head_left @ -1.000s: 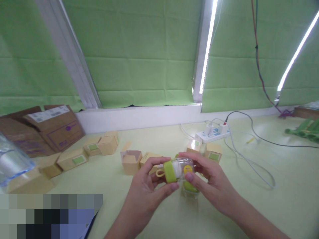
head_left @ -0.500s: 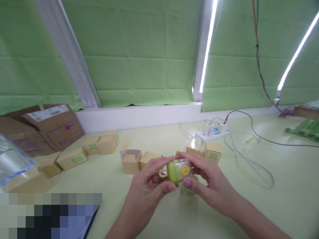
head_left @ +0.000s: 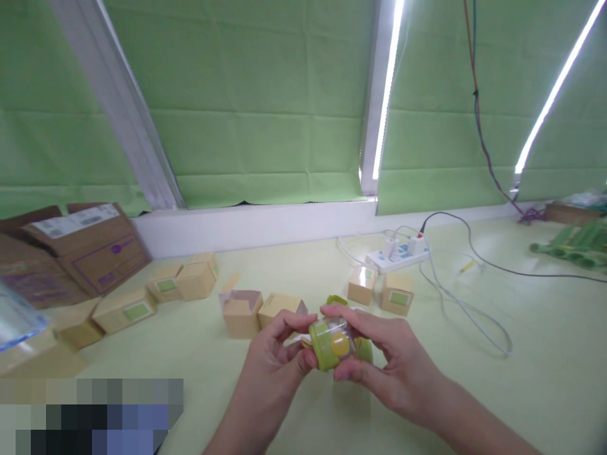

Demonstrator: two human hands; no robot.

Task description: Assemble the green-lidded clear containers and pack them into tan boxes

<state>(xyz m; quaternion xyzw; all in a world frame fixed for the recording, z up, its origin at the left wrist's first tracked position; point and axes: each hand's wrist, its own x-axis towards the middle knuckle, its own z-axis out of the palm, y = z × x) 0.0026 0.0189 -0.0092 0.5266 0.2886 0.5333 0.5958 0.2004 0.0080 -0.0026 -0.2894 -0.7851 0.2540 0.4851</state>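
Note:
A small clear jar (head_left: 339,344) with a light-green cap and a round yellow sticker is held on its side above the table. My left hand (head_left: 279,360) is closed, thumb and fingertips pressed against the green cap end. On the clear end, my right hand (head_left: 384,347) is closed too, thumb below and fingers above. A pale ring beside the cap is partly hidden by my left fingers. Behind the jar, another green item (head_left: 364,351) shows in part past my right hand; its kind is hidden.
An opened small carton (head_left: 241,316) and another small box (head_left: 281,308) stand beyond my left hand. Several more yellowish boxes line the left, before a large cardboard box (head_left: 104,253). Two boxes (head_left: 397,294) stand by a white power strip (head_left: 398,254) with trailing cables. Green tubes (head_left: 573,246) lie far right.
The jar has been brought slightly lower and turned, so its cap faces more toward me. Both hands keep hold of it. The whole view has shifted a little.

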